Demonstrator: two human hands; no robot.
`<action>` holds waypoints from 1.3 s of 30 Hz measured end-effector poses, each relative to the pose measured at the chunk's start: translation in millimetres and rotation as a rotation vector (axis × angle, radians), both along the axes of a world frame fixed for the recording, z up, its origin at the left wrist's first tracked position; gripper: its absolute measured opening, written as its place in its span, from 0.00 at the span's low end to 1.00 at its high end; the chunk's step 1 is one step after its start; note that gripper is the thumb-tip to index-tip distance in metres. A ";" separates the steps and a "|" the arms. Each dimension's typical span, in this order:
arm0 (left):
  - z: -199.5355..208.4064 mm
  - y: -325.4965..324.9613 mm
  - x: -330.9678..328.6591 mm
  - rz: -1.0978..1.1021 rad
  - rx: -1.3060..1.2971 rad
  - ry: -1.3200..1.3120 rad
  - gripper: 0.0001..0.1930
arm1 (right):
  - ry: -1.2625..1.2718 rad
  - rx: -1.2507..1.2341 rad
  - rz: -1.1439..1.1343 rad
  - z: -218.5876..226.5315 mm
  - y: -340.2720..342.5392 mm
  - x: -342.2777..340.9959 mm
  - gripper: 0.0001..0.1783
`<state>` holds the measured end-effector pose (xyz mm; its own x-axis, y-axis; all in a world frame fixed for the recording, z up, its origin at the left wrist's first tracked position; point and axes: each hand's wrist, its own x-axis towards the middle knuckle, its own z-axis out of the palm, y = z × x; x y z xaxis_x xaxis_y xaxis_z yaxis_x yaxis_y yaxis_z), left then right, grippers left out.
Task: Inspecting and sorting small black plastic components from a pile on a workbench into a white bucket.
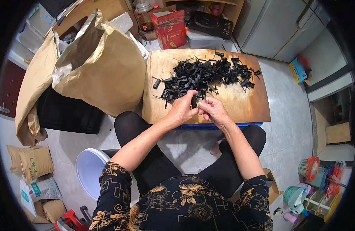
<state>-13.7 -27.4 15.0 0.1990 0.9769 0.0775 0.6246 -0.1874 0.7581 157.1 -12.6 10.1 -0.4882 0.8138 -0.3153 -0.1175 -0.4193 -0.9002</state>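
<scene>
A heap of small black plastic parts [202,73], many with thin stems, is spread over a worn wooden board [239,107]. At the near edge of the heap, my left hand [182,107] is closed with one black plastic part [193,101] between thumb and fingers. Right beside it my right hand [215,111] pinches with thumb and forefinger, close to that part. What lies in the right fingertips is too small to make out. A single black part [156,83] lies apart near the board's left side.
Large brown paper sacks [104,73] stand open at the left of the board. A white bucket [89,169] is by my left leg. Behind the board are a red box [170,30] and a black hot plate [210,24]. Baskets and bags [308,169] sit at the right.
</scene>
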 end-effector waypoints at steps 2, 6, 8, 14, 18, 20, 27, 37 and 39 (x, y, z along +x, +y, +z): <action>-7.0 0.5 0.1 -0.011 0.027 -0.031 0.31 | -0.026 0.003 -0.011 -1.7 0.1 -4.4 0.09; -16.2 1.7 -1.6 0.017 -0.007 -0.163 0.25 | -0.032 0.016 -0.064 -2.5 2.2 -13.4 0.09; -22.5 3.3 -4.8 0.074 -0.145 -0.441 0.19 | -0.020 0.065 -0.089 1.5 2.6 -18.9 0.11; -4.8 7.4 -7.0 0.110 -0.364 -0.655 0.15 | -0.208 0.345 -0.021 -13.2 2.0 -19.6 0.15; -6.3 7.0 -10.4 0.097 -0.394 -0.658 0.15 | -0.237 0.375 0.006 -4.4 -1.1 -24.3 0.13; -7.1 7.0 -10.7 0.089 -0.403 -0.647 0.14 | -0.273 0.441 0.005 -9.1 -0.7 -24.8 0.12; 6.3 4.1 -8.0 0.034 -0.360 -0.402 0.12 | -0.341 0.483 0.042 -7.5 -1.0 -22.1 0.12; -4.6 2.9 -6.0 0.038 -0.148 -0.146 0.15 | -0.419 0.561 -0.011 -16.6 -1.2 -28.1 0.11; -8.7 2.9 -5.5 0.053 0.000 -0.065 0.15 | -0.442 0.626 -0.030 -19.6 -0.3 -30.7 0.11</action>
<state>-19.2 -24.5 6.3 0.1415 0.9860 0.0881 0.5833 -0.1549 0.7973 126.4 -12.9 -9.4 -0.3985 0.9159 0.0479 0.3053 0.1817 -0.9348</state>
